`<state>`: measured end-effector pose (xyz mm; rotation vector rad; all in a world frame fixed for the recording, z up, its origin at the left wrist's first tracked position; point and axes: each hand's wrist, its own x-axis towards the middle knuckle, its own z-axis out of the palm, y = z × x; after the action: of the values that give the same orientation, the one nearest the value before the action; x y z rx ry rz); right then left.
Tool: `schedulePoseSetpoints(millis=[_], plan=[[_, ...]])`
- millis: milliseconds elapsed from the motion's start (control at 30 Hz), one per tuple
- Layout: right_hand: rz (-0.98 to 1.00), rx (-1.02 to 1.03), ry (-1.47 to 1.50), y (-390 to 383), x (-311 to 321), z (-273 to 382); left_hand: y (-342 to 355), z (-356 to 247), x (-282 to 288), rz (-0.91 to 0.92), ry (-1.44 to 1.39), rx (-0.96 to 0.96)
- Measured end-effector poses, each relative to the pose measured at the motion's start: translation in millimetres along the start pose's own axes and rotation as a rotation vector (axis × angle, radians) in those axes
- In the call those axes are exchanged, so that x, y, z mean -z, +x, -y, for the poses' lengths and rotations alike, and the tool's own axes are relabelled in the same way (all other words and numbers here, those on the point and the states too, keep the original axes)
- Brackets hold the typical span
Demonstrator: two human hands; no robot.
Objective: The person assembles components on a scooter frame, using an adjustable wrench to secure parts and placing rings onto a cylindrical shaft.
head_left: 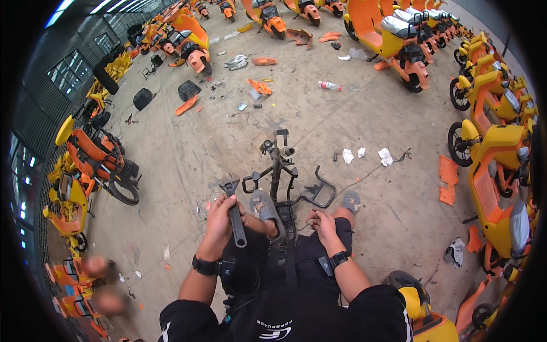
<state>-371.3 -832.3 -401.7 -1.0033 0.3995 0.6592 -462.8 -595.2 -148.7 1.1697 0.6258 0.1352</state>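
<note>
My left hand (219, 221) is closed around the handle of a dark adjustable wrench (236, 219), its jaw pointing away from me. In front of me on the floor stands a bare black scooter frame (276, 171) with an upright tube and bent side brackets. A grey clog (265, 208) on my left foot is against the frame's left side. My right hand (323, 225) hovers over my right knee, near a black looped bracket (325, 191) of the frame. Its fingers are curled together; whatever they may hold is too small to make out.
Orange and yellow scooters (493, 188) line the right side, with more at the far end. A partly stripped scooter (99, 154) leans at the left. Scattered about are a plastic bottle (329, 86), black baskets (188, 89), white crumpled paper (386, 157) and orange panels (448, 179).
</note>
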Motion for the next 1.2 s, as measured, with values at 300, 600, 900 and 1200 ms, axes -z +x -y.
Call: schedulePoseSetpoints(millis=[300, 600, 900, 1200], plan=[[0.107, -0.022, -0.235, -9, -20, -8, -41, -29, -5, 0.122, -0.112, -0.108], [0.072, -0.067, -0.209, -6, -23, -6, 19, -33, -11, 0.063, -0.19, -0.042], [-0.021, 0.218, -0.154, 53, -98, 75, 152, -79, -59, -0.024, -0.368, -0.201], [-0.01, 0.526, -0.429, 108, -121, 101, 183, -59, -60, -0.044, -0.256, -0.168]])
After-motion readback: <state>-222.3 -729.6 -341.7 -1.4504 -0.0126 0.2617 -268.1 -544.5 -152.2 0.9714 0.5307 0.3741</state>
